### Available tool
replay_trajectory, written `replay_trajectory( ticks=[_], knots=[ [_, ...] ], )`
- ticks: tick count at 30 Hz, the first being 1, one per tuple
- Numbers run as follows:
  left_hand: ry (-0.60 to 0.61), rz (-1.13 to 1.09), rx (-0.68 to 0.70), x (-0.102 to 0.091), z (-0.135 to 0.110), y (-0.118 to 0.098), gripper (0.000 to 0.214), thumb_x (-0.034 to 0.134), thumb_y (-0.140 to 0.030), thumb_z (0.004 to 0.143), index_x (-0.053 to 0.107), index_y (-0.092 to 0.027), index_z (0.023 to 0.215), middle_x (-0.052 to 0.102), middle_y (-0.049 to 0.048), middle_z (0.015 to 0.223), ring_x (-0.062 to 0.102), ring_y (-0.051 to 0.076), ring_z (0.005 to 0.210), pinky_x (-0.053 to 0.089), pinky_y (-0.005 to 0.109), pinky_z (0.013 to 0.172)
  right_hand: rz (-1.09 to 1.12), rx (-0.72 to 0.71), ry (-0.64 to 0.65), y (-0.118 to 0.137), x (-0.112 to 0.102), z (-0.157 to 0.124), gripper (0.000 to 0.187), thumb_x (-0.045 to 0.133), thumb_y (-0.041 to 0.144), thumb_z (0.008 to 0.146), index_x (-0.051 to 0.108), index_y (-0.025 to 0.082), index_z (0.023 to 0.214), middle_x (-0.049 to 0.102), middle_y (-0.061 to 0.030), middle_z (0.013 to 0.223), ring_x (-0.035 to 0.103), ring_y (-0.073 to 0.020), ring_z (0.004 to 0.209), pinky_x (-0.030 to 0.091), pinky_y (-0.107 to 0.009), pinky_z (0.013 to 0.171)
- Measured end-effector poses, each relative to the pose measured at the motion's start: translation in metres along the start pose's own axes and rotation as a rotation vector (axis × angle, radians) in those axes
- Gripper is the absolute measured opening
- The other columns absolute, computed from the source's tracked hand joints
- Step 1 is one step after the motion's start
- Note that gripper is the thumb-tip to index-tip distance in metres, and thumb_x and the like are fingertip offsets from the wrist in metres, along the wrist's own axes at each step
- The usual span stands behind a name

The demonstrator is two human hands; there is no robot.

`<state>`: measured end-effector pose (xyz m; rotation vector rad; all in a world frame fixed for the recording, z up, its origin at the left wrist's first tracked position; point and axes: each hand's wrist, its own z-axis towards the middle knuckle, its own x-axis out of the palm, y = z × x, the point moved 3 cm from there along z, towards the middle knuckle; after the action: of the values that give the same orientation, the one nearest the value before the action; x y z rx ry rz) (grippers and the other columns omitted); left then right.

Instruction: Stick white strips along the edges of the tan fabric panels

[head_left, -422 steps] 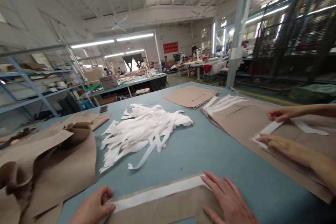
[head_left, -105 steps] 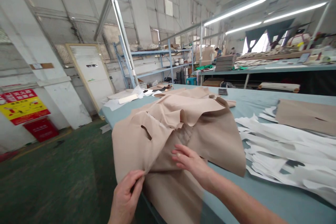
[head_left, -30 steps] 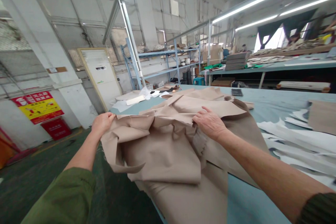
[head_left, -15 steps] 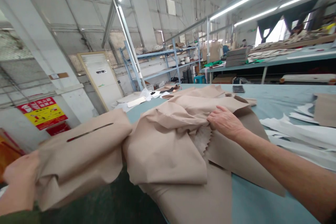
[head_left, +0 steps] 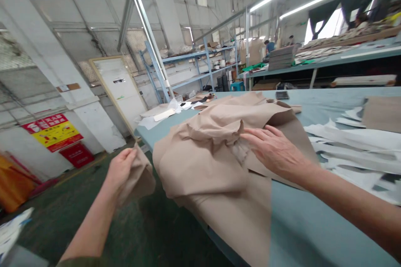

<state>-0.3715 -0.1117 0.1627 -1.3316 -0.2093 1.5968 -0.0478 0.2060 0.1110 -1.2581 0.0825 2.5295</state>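
My left hand (head_left: 120,169) is closed on a bunched end of beige fabric (head_left: 142,179), held over the floor beyond the table's left edge. I cannot tell whether this end joins the large beige fabric heap (head_left: 203,162), which lies crumpled on the blue-green table and drapes over its near-left edge. My right hand (head_left: 269,146) reaches across from the right with its fingers stretched out. Its fingertips are at a raised fold of the heap, above a paler patch of lining. The palm side is hidden.
White cut scraps (head_left: 357,146) and a flat brown sheet (head_left: 384,113) lie on the table's right. A dark phone-like object (head_left: 282,95) rests at the back. Blue shelves (head_left: 206,64) and another loaded table (head_left: 328,62) stand behind, with people in the distance.
My left hand has moved right and inward, and the stretched, slitted piece is now bunched in it. My right hand has loosened from gripping the fold, its fingers now straight.
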Motion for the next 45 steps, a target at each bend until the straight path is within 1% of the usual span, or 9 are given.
replay_trajectory(
  ticks=[4, 10, 15, 20, 25, 34, 37, 40, 45],
  knots=[
    [0.259, -0.308, 0.079, 0.073, -0.022, -0.064, 0.047, 0.059, -0.066, 0.077, 0.059, -0.020, 0.078, 0.058, -0.0029, 0.069, 0.050, 0.013, 0.062, 0.043, 0.024, 0.057, 0.419, 0.251, 0.175, 0.034, -0.019, -0.063, 0.053, 0.054, 0.025, 0.085, 0.050, 0.022, 0.138, 0.054, -0.0116, 0.143, 0.053, -0.0285, 0.129, 0.042, -0.046, 0.106],
    [0.672, -0.632, 0.088, 0.143, -0.118, -0.171, 0.043, 0.069, -0.062, 0.071, 0.056, -0.021, 0.072, 0.043, -0.0077, 0.056, 0.036, 0.008, 0.049, 0.029, 0.020, 0.046, 1.040, 0.685, 0.418, 0.099, -0.052, -0.141, 0.075, 0.064, 0.035, 0.081, 0.038, 0.023, 0.150, 0.054, -0.0144, 0.141, 0.058, -0.0278, 0.121, 0.046, -0.044, 0.103],
    [0.967, -0.834, -0.007, 0.183, -0.194, -0.235, 0.043, 0.077, -0.057, 0.066, 0.054, -0.021, 0.070, 0.036, -0.0106, 0.050, 0.027, 0.005, 0.040, 0.018, 0.019, 0.040, 1.466, 0.913, 0.189, 0.121, -0.078, -0.184, 0.101, 0.076, 0.049, 0.070, 0.028, 0.023, 0.155, 0.039, -0.0186, 0.153, 0.062, -0.0291, 0.112, 0.053, -0.041, 0.089],
    [1.161, -1.026, -0.139, 0.228, -0.271, -0.288, 0.048, 0.084, -0.055, 0.057, 0.056, -0.019, 0.074, 0.051, -0.0070, 0.057, 0.044, 0.006, 0.045, 0.033, 0.019, 0.045, 1.532, 0.850, -0.062, 0.112, -0.106, -0.217, 0.078, 0.073, 0.059, 0.074, 0.048, 0.023, 0.139, 0.052, -0.0128, 0.143, 0.062, -0.0269, 0.107, 0.053, -0.037, 0.083],
    [1.188, -1.214, -0.246, 0.271, -0.346, -0.330, 0.044, 0.085, -0.049, 0.058, 0.057, -0.020, 0.076, 0.061, -0.0035, 0.067, 0.057, 0.010, 0.059, 0.045, 0.023, 0.061, 1.516, 1.153, -0.108, 0.096, -0.128, -0.278, 0.074, 0.066, 0.064, 0.079, 0.048, 0.024, 0.138, 0.054, -0.0114, 0.142, 0.059, -0.0295, 0.115, 0.054, -0.037, 0.081],
    [1.204, -1.442, -0.249, 0.304, -0.453, -0.399, 0.038, 0.074, -0.054, 0.070, 0.058, -0.022, 0.085, 0.063, -0.0003, 0.085, 0.062, 0.014, 0.084, 0.045, 0.027, 0.084, 1.418, 1.226, -0.322, 0.089, -0.166, -0.383, 0.081, 0.073, 0.061, 0.073, 0.053, 0.021, 0.140, 0.060, -0.0123, 0.137, 0.055, -0.0341, 0.124, 0.051, -0.044, 0.097],
    [1.280, -1.388, -0.173, 0.305, -0.482, -0.412, 0.040, 0.073, -0.057, 0.071, 0.061, -0.022, 0.085, 0.064, 0.0015, 0.084, 0.062, 0.016, 0.084, 0.046, 0.029, 0.083, 1.287, 1.354, -0.369, 0.089, -0.170, -0.401, 0.066, 0.075, 0.059, 0.070, 0.068, 0.013, 0.117, 0.074, -0.0130, 0.110, 0.064, -0.0356, 0.111, 0.052, -0.043, 0.094],
    [1.372, -1.298, -0.014, 0.287, -0.493, -0.400, 0.040, 0.068, -0.059, 0.077, 0.068, -0.020, 0.084, 0.068, 0.0066, 0.088, 0.064, 0.019, 0.087, 0.049, 0.032, 0.082, 1.108, 1.531, -0.338, 0.086, -0.172, -0.422, 0.051, 0.069, 0.060, 0.069, 0.074, 0.013, 0.088, 0.077, -0.0109, 0.086, 0.070, -0.0358, 0.092, 0.057, -0.041, 0.078],
    [1.237, -1.149, 0.299, 0.242, -0.444, -0.321, 0.014, 0.074, -0.039, 0.080, 0.076, -0.026, 0.085, 0.070, 0.0088, 0.103, 0.061, 0.024, 0.106, 0.040, 0.035, 0.105, 0.693, 1.632, -0.303, 0.086, -0.189, -0.459, 0.049, 0.058, 0.064, 0.070, 0.071, 0.016, 0.073, 0.076, -0.0101, 0.077, 0.070, -0.0330, 0.077, 0.055, -0.037, 0.063]
  ],
)
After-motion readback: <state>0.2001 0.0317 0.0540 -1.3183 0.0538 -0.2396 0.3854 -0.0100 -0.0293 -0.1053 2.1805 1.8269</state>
